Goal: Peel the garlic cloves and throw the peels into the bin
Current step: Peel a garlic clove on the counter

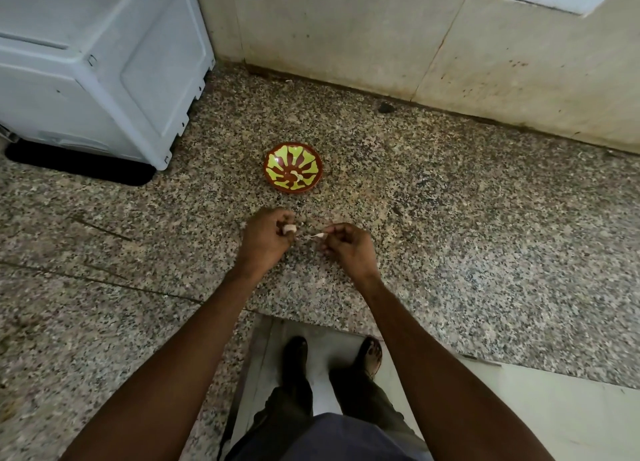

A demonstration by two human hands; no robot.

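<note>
Nearest the camera, a dark blue garment covers the person's body, and below it two feet in dark trousers stand on a pale floor. Two bare forearms reach forward from the lower corners over the speckled granite desk, whose front edge has a notch just above the feet.

The left hand has its fingers curled round a garlic clove, which shows pale and pinkish between the thumb and fingertips. Just beside it, the right hand pinches a thin, whitish peel between thumb and forefinger, its other fingers folded in. The peel points toward the clove; whether it touches the clove cannot be told.

Farther back on the desk sits a small brown bowl with a yellow-green pattern, holding a few pale scraps at its centre. To the left stands a white appliance. Behind everything runs a beige tiled wall.
</note>
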